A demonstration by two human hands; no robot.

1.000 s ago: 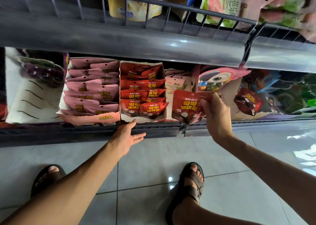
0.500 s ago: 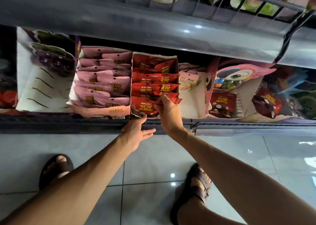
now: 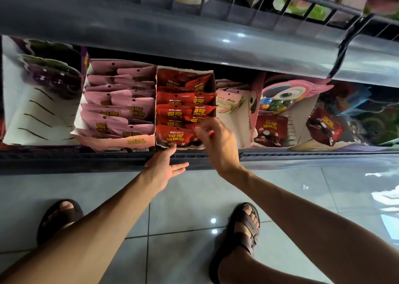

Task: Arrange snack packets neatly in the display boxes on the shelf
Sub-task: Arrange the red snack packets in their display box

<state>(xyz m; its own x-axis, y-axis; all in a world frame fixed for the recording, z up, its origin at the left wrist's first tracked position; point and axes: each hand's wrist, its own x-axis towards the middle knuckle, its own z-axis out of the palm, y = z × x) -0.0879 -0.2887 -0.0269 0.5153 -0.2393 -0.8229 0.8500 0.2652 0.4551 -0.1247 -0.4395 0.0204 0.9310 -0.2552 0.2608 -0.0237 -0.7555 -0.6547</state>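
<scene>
Two hands point(image 3: 166, 168), two sandals point(image 3: 247, 229), one middle display box point(image 3: 213, 83) holding roughly nine red packets point(image 3: 174, 135).

Soft daylight enters from 3 o'clock, where white glare washes out the glossy grey floor tiles point(image 3: 336, 199). Two small bright spots of glare sit on them at 6 o'clock. Pale highlights streak the curved grey metal shelf front point(image 3: 216, 31) at 12 o'clock, and the recess beneath it lies in shadow, darkest at the back. The right hand point(image 3: 218, 141) is smeared by motion blur, its fingers indistinct; the left hand point(image 3: 166, 165) is sharp. Wide-angle distortion bows the shelf lines, and detail softens toward 9 and 3 o'clock.
</scene>
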